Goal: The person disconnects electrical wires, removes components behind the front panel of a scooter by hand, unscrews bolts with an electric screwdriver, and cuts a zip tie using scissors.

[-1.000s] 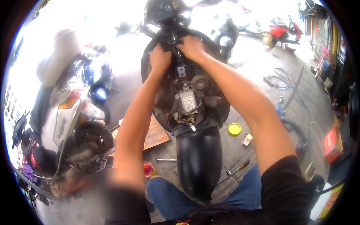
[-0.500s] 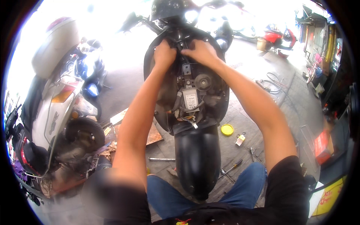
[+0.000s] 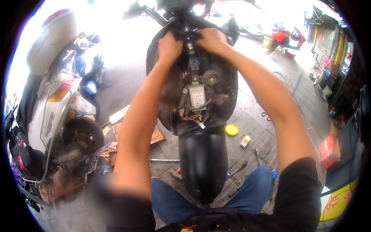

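Observation:
A black scooter front panel (image 3: 155, 92) stands upright before me, its inner side exposed, above a glossy black front mudguard (image 3: 203, 162). My left hand (image 3: 169, 47) curls at the upper left of its opening, fingertips hidden. My right hand (image 3: 211, 41) bends its fingers into the upper right, around something I cannot make out. Between them runs a dark steering column with a metal fitting (image 3: 189, 47). Lower down sit a bracket (image 3: 194, 63), a round horn (image 3: 211, 79), a silver labelled box (image 3: 197, 96) and loose wires with a white connector (image 3: 201, 125).
A silver scooter (image 3: 42, 127) crowds the left; a red one (image 3: 282, 36) stands back right. On the pavement lie a yellow lid (image 3: 232, 129), a small packet (image 3: 245, 141), tools (image 3: 236, 170), a metal bar (image 3: 164, 160) and cardboard (image 3: 157, 135). An orange box (image 3: 328, 150) is at right.
Both hands sit higher in the picture, as does the scooter, with the view shifted. More of the metal fitting between my hands now shows.

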`<state>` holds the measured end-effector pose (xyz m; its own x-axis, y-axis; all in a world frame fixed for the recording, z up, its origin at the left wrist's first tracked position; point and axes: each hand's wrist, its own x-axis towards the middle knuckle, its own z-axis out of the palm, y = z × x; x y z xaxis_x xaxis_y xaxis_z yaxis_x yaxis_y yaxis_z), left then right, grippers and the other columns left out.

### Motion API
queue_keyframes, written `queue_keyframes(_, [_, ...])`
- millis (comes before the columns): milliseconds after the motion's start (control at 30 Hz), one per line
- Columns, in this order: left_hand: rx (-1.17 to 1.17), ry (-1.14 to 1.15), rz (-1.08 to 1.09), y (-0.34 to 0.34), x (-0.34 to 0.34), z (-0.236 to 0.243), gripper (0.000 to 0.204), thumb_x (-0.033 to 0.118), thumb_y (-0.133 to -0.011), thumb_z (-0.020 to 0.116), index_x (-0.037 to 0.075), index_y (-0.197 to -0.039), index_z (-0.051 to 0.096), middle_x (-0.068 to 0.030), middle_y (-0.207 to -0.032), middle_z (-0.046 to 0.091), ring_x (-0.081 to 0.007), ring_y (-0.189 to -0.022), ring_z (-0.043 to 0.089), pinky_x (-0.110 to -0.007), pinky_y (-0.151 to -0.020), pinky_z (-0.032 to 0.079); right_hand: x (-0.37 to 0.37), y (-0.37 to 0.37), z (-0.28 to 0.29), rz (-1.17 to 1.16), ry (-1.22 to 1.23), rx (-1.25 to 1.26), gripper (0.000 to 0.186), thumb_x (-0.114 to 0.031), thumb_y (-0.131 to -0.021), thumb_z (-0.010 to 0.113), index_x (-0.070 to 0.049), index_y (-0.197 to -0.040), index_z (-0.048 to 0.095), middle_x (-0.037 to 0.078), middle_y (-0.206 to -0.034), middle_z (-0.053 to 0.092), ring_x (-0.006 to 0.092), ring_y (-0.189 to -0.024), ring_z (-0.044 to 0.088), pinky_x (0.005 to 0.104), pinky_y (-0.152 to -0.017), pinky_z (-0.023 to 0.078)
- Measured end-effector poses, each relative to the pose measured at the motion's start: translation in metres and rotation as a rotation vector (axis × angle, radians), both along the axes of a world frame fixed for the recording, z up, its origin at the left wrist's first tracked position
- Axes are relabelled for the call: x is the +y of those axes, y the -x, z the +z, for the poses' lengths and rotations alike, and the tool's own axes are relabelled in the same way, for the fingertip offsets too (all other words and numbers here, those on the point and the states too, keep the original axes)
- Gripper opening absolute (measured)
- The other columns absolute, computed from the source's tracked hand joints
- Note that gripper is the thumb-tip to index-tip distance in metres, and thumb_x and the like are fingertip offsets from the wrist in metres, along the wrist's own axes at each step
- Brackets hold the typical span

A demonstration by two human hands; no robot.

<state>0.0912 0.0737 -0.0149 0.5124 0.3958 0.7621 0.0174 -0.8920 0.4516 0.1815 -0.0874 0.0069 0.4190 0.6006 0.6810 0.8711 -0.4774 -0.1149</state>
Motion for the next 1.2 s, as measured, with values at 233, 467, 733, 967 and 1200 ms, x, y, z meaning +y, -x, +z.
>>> queue_keyframes(233, [0.043,-0.052,0.007,0.003,0.007,-0.002,0.045,0.026,-0.079,0.071,-0.002,-0.11,0.058,-0.0261,-0.1,0.067,-0.0422,-0.098,0.064,-0.048,-0.088,0.049,0.001,0.006,-0.003,-0.004,-0.077,0.017,0.038,-0.029,-0.076,0.072,-0.008,-0.106,0.065,0.017,-0.096,0.069,0.0363,-0.094,0.066,0.0465,-0.083,0.05])
queue_keyframes(467, [-0.058,-0.151,-0.002,0.011,-0.008,-0.004,0.035,0.019,-0.081,0.068,0.002,-0.11,0.057,-0.022,-0.105,0.065,-0.0394,-0.099,0.063,-0.048,-0.081,0.051,0.008,0.0,0.002,-0.032,-0.077,0.106,0.032,-0.03,-0.075,0.074,-0.01,-0.098,0.066,0.012,-0.092,0.07,0.0319,-0.093,0.066,0.044,-0.078,0.05])
queue_keyframes(733, [-0.17,-0.841,-0.083,0.013,0.007,-0.002,0.033,0.004,-0.08,0.056,0.017,-0.109,0.063,-0.0139,-0.125,0.055,-0.0332,-0.108,0.055,-0.045,-0.089,0.048,0.007,0.002,-0.001,-0.036,-0.101,0.066,0.031,-0.03,-0.073,0.075,-0.01,-0.095,0.067,0.012,-0.091,0.07,0.0316,-0.093,0.066,0.0436,-0.078,0.05])
queue_keyframes(967, [-0.077,-0.934,-0.196,0.009,0.02,0.006,0.034,0.006,-0.08,0.057,0.019,-0.11,0.066,-0.0045,-0.133,0.052,-0.0263,-0.125,0.048,-0.039,-0.096,0.045,0.006,-0.004,0.001,-0.04,-0.06,0.168,0.031,-0.031,-0.071,0.075,-0.01,-0.092,0.068,0.013,-0.087,0.071,0.0307,-0.09,0.067,0.0427,-0.077,0.051])
queue_keyframes(1200, [-0.045,-0.96,-0.157,0.01,0.025,0.006,0.034,0.009,-0.081,0.057,0.022,-0.111,0.067,-0.0049,-0.134,0.052,-0.0257,-0.127,0.048,-0.038,-0.098,0.044,0.006,-0.003,0.007,-0.016,-0.033,0.25,0.031,-0.032,-0.071,0.075,-0.009,-0.09,0.068,0.012,-0.083,0.07,0.0285,-0.085,0.068,0.0408,-0.075,0.051])
